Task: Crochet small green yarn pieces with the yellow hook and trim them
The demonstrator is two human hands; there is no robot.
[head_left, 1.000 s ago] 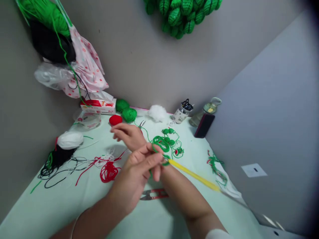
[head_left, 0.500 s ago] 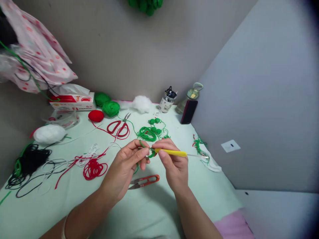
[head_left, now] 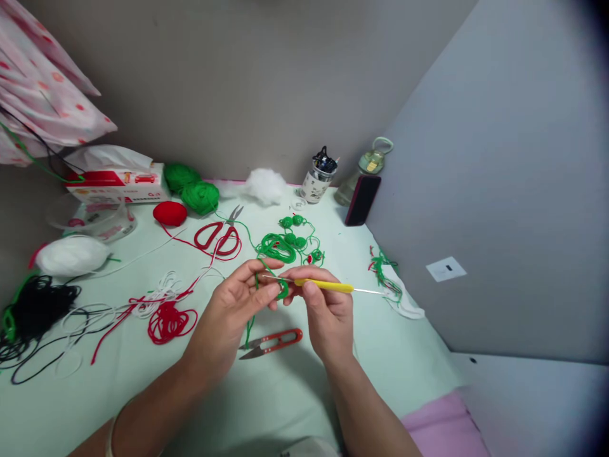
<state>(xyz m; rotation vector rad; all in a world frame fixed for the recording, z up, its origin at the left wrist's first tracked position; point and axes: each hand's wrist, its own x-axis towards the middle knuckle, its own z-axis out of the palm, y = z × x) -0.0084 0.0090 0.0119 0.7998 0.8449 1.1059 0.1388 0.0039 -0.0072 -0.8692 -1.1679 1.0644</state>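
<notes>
Between the thumb and fingers of my left hand [head_left: 238,298] is a small green crochet piece [head_left: 283,289]. Green yarn [head_left: 250,327] runs over my raised left index finger and hangs below the hand. My right hand [head_left: 328,311] grips a crochet hook [head_left: 333,286] by its yellow handle. The hook's thin metal shaft reaches left to the green piece, close to my left fingertips; whether its tip sits in a stitch I cannot tell. Orange-handled thread snips [head_left: 273,343] lie on the cloth just below the hands.
Red-handled scissors [head_left: 219,236], small green crocheted balls [head_left: 292,221] and a green yarn coil [head_left: 277,248] lie beyond my hands. Red yarn [head_left: 170,322] and a white yarn ball [head_left: 73,255] are left. A pen cup [head_left: 316,182], phone [head_left: 363,200] and bottle [head_left: 372,162] stand behind.
My right hand has come back from reaching over the table, crossed beyond the left, and taken the crochet hook's yellow handle. The hook now points left at the green piece. The view has shifted.
</notes>
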